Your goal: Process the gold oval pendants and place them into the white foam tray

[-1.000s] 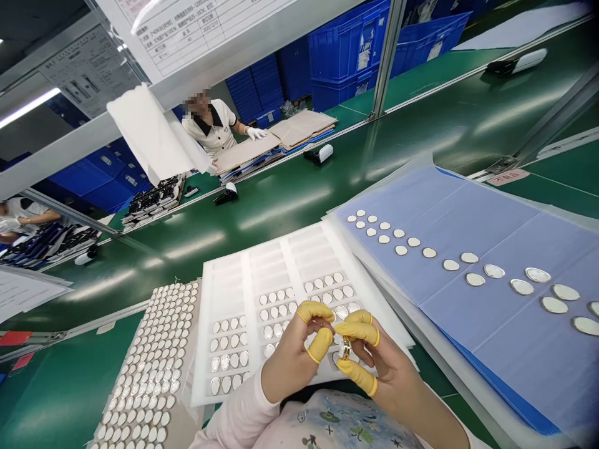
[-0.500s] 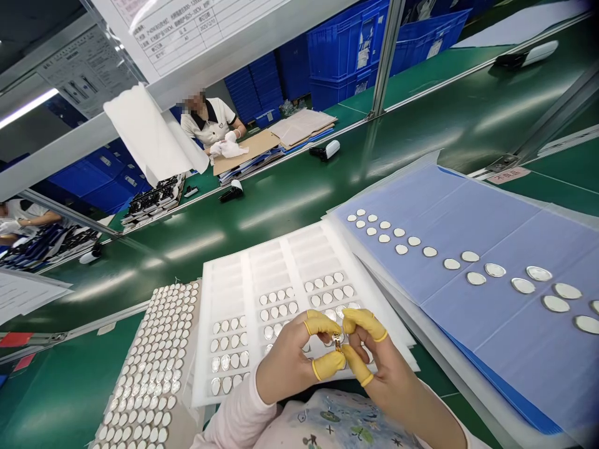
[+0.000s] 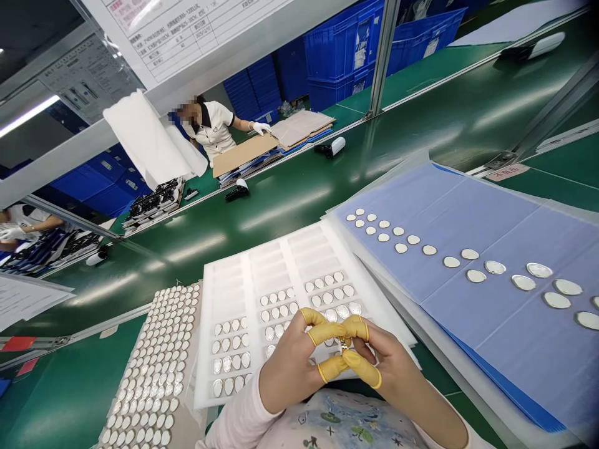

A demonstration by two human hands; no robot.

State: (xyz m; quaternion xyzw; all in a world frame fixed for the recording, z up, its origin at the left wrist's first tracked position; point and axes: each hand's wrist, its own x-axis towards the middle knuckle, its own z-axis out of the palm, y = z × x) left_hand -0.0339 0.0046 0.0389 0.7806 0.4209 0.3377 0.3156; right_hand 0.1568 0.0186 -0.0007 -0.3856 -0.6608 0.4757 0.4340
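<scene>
My left hand [image 3: 290, 355] and my right hand [image 3: 379, 355] meet above a white foam tray [image 3: 262, 274], wearing yellow finger cots. Their fingertips pinch a small metal part [image 3: 345, 343], which is mostly hidden and too small to name exactly. Rows of oval silver pieces [image 3: 281, 317] sit in the tray's pockets just beneath my hands. A blue sheet [image 3: 468, 274] to the right carries two staggered rows of similar oval pieces [image 3: 476, 275]. To the left lies a dense block of oval pieces [image 3: 150, 368]. Pink sleeves cover both forearms.
A green conveyor belt [image 3: 281, 212] runs across beyond the tray. Across it, a co-worker [image 3: 210, 125] in white gloves handles cardboard sheets [image 3: 243, 154]. Blue stacked crates [image 3: 341, 56] stand behind. A white sheet [image 3: 140, 140] hangs from an overhead frame beneath a printed notice [image 3: 187, 31].
My fingertips have drawn closer, now covering most of the metal part. The co-worker's gloved hand has moved from the white cloth to the cardboard, and the cloth is gone from view.
</scene>
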